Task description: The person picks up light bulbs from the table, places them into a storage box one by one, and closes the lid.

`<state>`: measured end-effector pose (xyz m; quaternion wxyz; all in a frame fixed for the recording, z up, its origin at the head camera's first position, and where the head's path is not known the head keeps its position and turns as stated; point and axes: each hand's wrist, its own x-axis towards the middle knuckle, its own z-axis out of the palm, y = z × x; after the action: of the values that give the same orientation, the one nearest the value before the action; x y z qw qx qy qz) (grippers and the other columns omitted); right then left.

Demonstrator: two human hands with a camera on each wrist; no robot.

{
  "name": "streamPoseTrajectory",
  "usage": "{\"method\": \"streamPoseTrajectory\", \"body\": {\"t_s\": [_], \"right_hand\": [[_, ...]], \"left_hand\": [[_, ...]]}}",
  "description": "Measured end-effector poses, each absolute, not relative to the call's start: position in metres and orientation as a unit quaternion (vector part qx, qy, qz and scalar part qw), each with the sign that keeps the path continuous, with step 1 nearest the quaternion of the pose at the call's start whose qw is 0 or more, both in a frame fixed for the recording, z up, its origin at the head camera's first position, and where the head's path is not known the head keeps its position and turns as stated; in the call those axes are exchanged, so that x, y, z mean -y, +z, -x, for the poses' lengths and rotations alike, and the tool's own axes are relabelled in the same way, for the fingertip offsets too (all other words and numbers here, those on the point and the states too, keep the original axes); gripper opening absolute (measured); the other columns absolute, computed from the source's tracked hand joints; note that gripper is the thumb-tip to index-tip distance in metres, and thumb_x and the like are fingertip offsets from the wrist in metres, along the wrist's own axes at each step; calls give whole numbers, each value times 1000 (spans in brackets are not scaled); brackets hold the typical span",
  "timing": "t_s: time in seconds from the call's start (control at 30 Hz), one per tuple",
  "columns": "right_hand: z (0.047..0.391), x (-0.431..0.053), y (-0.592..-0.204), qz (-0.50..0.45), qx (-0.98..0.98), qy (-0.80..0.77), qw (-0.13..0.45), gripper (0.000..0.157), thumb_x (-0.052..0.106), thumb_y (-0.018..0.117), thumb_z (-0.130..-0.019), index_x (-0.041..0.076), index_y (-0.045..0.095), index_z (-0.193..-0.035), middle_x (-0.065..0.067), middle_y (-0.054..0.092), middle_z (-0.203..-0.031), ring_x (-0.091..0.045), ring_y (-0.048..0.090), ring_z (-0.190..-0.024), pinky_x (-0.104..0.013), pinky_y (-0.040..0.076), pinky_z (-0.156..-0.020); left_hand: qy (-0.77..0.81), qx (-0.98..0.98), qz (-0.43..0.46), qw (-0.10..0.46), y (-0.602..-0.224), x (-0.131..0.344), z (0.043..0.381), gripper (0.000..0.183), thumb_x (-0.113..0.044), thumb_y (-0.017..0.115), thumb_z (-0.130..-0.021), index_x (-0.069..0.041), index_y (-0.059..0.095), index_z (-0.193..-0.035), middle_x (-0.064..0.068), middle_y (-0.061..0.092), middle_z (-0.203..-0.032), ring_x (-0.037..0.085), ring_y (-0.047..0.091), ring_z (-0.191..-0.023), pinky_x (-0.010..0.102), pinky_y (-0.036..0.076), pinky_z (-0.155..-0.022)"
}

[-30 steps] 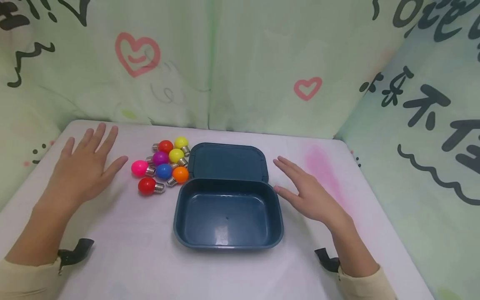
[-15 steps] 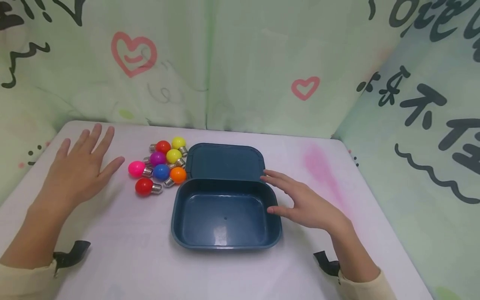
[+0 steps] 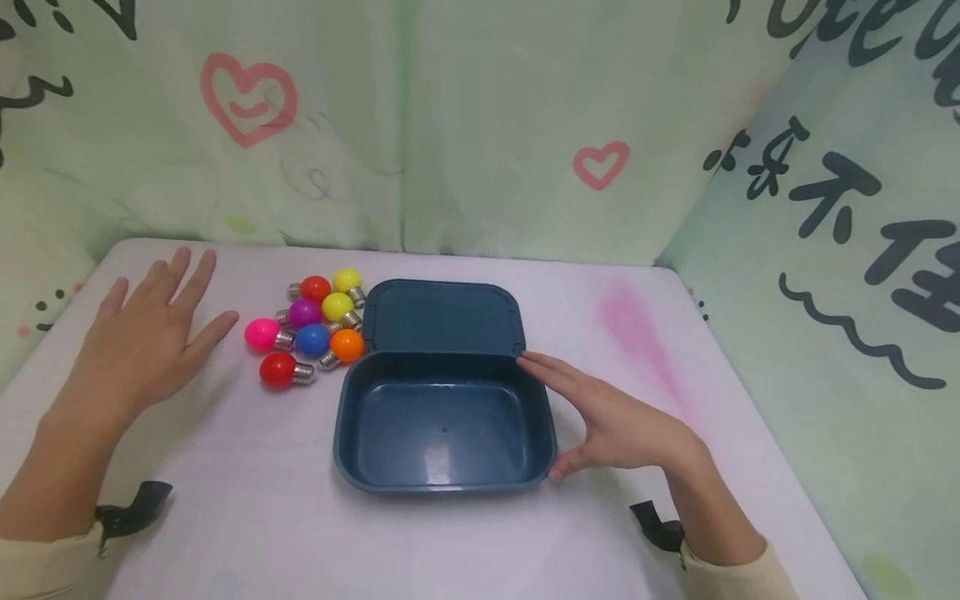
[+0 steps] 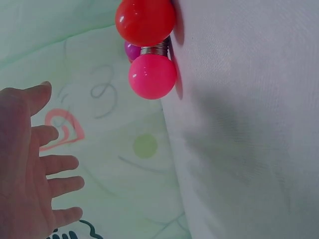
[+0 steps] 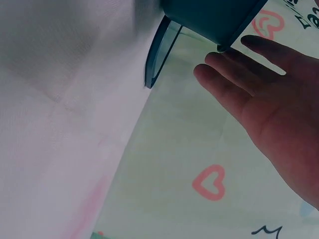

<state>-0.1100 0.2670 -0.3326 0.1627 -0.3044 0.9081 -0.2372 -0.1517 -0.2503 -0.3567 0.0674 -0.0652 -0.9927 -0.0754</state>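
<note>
On the surface (image 3: 300,533), the dark blue box (image 3: 444,454) lies long axis left to right, nearer the wide-spread, empty right hand (image 3: 626,429) at its right end than the wide-spread, empty left hand (image 3: 146,346) beyond the bulbs (image 3: 312,339).

Bulbs (image 3: 312,340) lie left of the lid (image 3: 444,315), itself behind the box (image 3: 444,442).

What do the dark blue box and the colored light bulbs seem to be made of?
Dark blue box: probably smooth, semi-gloss plastic; its floor carries a soft highlight and its corners look molded.
Colored light bulbs: glossy globes, plastic or coated glass, unclear which, with small bright glints; screw bases apparently metal, silvery and threaded.
</note>
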Motion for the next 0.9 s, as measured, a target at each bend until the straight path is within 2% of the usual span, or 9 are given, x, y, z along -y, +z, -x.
{"method": "streamPoseTrajectory", "body": {"t_s": [0.2, 0.47, 0.67, 0.77, 0.9], "right_hand": [[112, -267, -334, 317, -909, -214, 167, 128, 35, 99, -68, 19, 20, -168, 0, 17, -175, -27, 25, -160, -55, 37, -121], [115, -269, -336, 309, -901, -255, 167, 106, 36, 86, -87, 17, 20, -168, -2, 19, -175, -26, 25, -160, -53, 39, -120], [118, -272, -342, 315, -870, -327, 192, 107, 24, 87, -86, 11, 19, -167, -7, 17, -175, -27, 26, -159, -45, 47, -114], [119, -274, -346, 309, -860, -354, 201, 104, 20, 86, -87, 10, 21, -167, -8, 18, -174, -30, 32, -156, -44, 49, -112], [121, -277, -351, 287, -849, -391, 209, 91, 11, 81, -91, 12, 28, -165, -8, 24, -172, -37, 45, -148, -40, 53, -108]], "left_hand": [[-71, 993, 62, 64, -358, 251, 152, 91, -43, 55, -102, -14, -2, -167, 33, 12, -168, 55, 16, -153, 73, 5, -123], [-71, 994, 60, 54, -357, 248, 153, 92, -43, 56, -102, -13, -1, -167, 34, 14, -167, 55, 19, -152, 74, 9, -122], [-72, 994, 61, 51, -358, 248, 152, 93, -42, 57, -102, -14, -2, -167, 34, 15, -167, 56, 22, -150, 76, 12, -120], [-70, 994, 63, 50, -359, 248, 153, 93, -42, 58, -102, -14, -1, -168, 35, 18, -165, 57, 26, -148, 76, 15, -119], [-65, 995, 64, 46, -360, 248, 155, 94, -41, 61, -101, -13, 0, -168, 36, 22, -164, 58, 30, -146, 77, 19, -117]]}}
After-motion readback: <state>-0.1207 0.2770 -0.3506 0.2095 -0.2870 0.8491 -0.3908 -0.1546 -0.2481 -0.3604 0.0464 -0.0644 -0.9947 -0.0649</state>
